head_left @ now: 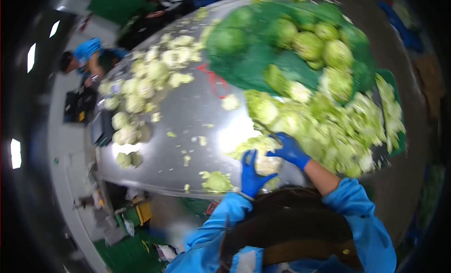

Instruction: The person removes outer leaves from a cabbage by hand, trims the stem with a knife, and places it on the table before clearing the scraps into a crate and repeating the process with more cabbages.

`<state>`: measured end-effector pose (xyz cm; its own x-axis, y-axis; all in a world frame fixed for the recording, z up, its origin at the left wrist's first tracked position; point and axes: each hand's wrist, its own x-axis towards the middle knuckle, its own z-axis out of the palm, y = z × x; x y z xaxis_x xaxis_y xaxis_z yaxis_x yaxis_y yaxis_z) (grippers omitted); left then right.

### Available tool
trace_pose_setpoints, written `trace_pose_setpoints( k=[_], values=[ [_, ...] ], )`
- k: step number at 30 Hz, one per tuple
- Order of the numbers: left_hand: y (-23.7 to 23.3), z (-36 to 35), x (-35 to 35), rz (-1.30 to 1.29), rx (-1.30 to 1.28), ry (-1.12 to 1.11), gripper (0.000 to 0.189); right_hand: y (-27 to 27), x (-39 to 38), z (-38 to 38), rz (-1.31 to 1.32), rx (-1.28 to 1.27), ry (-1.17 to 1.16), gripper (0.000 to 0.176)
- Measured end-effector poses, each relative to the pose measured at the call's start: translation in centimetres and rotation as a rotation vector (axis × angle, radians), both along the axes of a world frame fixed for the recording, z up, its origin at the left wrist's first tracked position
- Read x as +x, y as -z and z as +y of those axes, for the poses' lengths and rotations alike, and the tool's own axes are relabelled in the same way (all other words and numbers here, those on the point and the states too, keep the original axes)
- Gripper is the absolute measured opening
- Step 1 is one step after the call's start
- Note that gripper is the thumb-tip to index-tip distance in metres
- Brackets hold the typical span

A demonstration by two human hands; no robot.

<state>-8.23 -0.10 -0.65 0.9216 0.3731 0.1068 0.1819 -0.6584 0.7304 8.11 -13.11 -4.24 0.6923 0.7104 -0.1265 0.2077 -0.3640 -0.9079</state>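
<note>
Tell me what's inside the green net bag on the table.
Whole round cabbages show through the green net bag, several of them. Any lying underneath those, and the bag's far side, are covered.

Two gloved hands, the left hand and the right hand, both at one cabbage. One steel table. One green net, with roughly eight heads showing through it. Well over a dozen pale trimmed heads at the far edge, too blurred to count exactly. One leaf heap. One other person by the table
</note>
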Motion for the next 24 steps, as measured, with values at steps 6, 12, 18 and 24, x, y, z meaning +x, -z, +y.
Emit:
trace_pose_setpoints(
  k=[6,12,18,24],
  values=[
    [-1.1,0.4,-0.9,0.048,-0.131,-0.042,0.095,1.7,2.1,2.0,0.042,-0.106,0.283,0.042],
    [-0.2,2.6,2.2,0.088,-0.185,-0.267,0.076,1.0,-1.9,2.5,0.065,-0.032,0.28,0.058],
    [1.0,3.2,2.1,0.306,-0.287,-0.078,0.084,2.7,-0.4,1.6,-0.315,-0.452,0.089,0.027],
    [5.4,8.5,-0.5,0.188,-1.08,-0.146,0.041,6.4,4.0,0.6,-0.83,-0.429,0.02,0.02]
  ],
)
